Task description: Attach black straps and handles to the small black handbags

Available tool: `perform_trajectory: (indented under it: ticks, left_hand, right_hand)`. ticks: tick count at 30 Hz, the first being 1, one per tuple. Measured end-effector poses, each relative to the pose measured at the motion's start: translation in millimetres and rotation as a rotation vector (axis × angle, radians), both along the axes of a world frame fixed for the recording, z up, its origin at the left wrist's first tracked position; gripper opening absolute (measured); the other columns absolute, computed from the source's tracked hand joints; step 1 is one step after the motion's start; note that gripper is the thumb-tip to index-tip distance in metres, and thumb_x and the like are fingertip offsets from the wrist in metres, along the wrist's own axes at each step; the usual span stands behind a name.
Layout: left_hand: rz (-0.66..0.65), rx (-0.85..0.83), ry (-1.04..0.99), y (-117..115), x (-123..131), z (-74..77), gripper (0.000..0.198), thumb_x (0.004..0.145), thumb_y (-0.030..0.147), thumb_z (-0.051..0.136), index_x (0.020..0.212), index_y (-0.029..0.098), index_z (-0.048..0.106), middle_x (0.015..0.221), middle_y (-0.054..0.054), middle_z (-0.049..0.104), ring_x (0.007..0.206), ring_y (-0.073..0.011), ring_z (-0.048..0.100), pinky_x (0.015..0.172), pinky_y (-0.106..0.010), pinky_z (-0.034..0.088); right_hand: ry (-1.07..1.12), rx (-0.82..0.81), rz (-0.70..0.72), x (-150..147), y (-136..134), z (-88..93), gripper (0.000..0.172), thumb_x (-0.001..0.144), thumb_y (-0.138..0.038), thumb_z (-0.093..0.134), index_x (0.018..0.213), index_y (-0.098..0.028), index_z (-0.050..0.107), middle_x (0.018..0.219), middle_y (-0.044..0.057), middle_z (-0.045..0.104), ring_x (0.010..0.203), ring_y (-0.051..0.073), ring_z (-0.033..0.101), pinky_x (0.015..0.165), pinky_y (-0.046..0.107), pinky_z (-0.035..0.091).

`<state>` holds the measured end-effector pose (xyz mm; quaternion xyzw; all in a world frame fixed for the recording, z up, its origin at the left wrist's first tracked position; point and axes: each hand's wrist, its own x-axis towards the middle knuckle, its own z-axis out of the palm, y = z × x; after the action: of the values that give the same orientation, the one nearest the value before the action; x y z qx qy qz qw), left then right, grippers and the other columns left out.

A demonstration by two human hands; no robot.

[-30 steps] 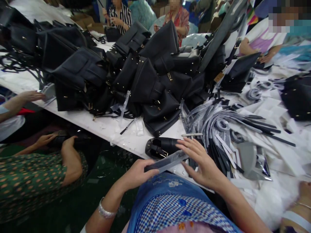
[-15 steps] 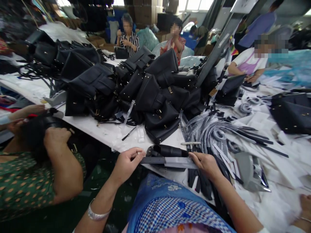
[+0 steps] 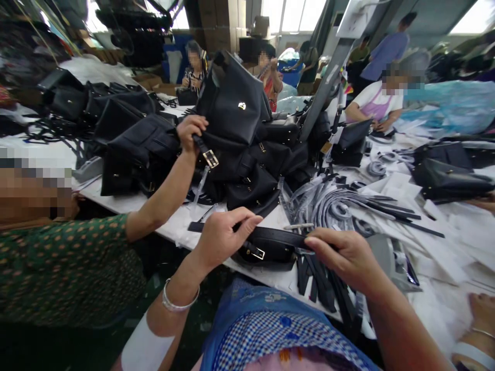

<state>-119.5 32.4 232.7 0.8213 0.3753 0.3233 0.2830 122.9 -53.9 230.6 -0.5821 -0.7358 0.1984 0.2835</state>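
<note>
Both hands, left point(image 3: 220, 237) and right point(image 3: 344, 255), grip a black strap point(image 3: 278, 237) stretched between them at the table's point(image 3: 170, 216) near edge.

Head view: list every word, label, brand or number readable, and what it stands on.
No text can be read.
On the grey post, the white sheet: blurred.
On the lifted handbag, the gold emblem: too small.
On the black strap in left hand and right hand: no print shows.
</note>
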Motion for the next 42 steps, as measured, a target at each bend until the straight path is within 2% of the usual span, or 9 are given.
perform_trajectory:
  ticks: [6,10,14,18,22,27,32,37,42]
  left_hand:
    - [-0.096,0.017,0.064,-6.6,29.9,-6.3,0.034,0.094,0.042,0.046,0.082,0.019,0.068,0.074,-0.001,0.068,0.068,-0.0128,0.061,0.066,-0.022,0.043]
    - [-0.070,0.022,-0.257,4.9,52.6,-10.1,0.024,0.096,0.034,0.043,0.102,0.020,0.062,0.092,-0.003,0.068,0.083,-0.0129,0.063,0.077,-0.023,0.047]
    - [0.194,0.115,-0.142,25.7,43.2,-75.7,0.026,0.095,0.021,0.042,0.117,0.018,0.056,0.117,-0.009,0.061,0.108,-0.0185,0.056,0.093,-0.032,0.044]
    - [-0.378,0.125,0.553,13.8,34.5,-156.7,0.022,0.088,0.015,0.053,0.107,0.020,0.063,0.105,-0.007,0.066,0.101,-0.0217,0.056,0.086,-0.035,0.042]
    - [-0.577,0.241,0.818,-1.7,37.0,-192.4,0.016,0.089,0.013,0.051,0.098,0.016,0.064,0.089,-0.009,0.064,0.092,-0.0232,0.055,0.078,-0.036,0.039]
    - [-0.568,0.282,0.841,5.3,42.9,-189.6,0.018,0.088,0.011,0.050,0.099,0.016,0.064,0.091,-0.011,0.063,0.090,-0.0250,0.054,0.073,-0.037,0.040]
    - [-0.369,0.225,0.669,28.0,38.2,-158.6,0.035,0.086,0.014,0.056,0.121,0.019,0.057,0.105,-0.011,0.065,0.091,-0.0240,0.056,0.077,-0.036,0.046]
    - [-0.049,-0.166,0.143,44.8,13.1,-130.4,0.029,0.083,0.025,0.062,0.112,0.022,0.062,0.103,-0.004,0.069,0.088,-0.0191,0.064,0.084,-0.034,0.052]
    - [-0.018,-0.601,-0.228,30.1,-1.8,-141.3,0.030,0.079,0.027,0.068,0.106,0.016,0.063,0.107,-0.009,0.071,0.098,-0.0216,0.067,0.090,-0.035,0.053]
  right_hand:
    - [-0.163,0.051,-0.127,-7.0,-8.1,9.0,0.032,0.089,-0.049,0.052,0.106,-0.027,0.068,0.078,0.004,0.073,0.058,0.019,0.064,0.050,0.026,0.041]
    - [-0.030,0.000,-0.091,-18.0,-11.4,23.8,0.024,0.088,-0.046,0.057,0.087,-0.026,0.069,0.055,-0.001,0.063,0.043,0.013,0.053,0.043,0.023,0.035]
    - [0.433,0.165,-0.485,7.2,-19.3,14.0,0.022,0.091,-0.039,0.056,0.078,-0.022,0.064,0.058,-0.002,0.059,0.046,0.010,0.050,0.046,0.022,0.039]
    - [0.930,0.305,-0.602,20.8,-26.8,4.7,0.013,0.089,-0.035,0.061,0.089,-0.022,0.065,0.073,0.000,0.061,0.057,0.010,0.054,0.052,0.023,0.044]
    - [1.065,0.285,-0.549,21.7,-27.4,1.8,0.015,0.086,-0.029,0.064,0.100,-0.025,0.063,0.071,-0.002,0.059,0.054,0.009,0.050,0.048,0.022,0.041]
    - [1.067,0.036,-0.469,19.9,-19.1,-29.8,0.026,0.084,-0.039,0.066,0.102,-0.022,0.060,0.056,-0.006,0.049,0.046,0.009,0.045,0.043,0.021,0.034]
    - [1.102,-0.277,-0.426,-0.1,-6.6,-89.5,0.031,0.082,-0.047,0.066,0.079,-0.018,0.058,0.062,-0.003,0.057,0.049,0.007,0.044,0.048,0.020,0.035]
    - [1.255,-0.529,-0.394,-31.1,5.9,-142.1,0.034,0.077,-0.050,0.069,0.079,-0.017,0.062,0.081,0.003,0.069,0.061,0.009,0.058,0.053,0.019,0.042]
    - [1.449,-0.618,-0.303,-61.6,32.9,-155.4,0.033,0.070,-0.046,0.077,0.079,-0.017,0.064,0.091,0.004,0.071,0.081,0.014,0.066,0.074,0.026,0.052]
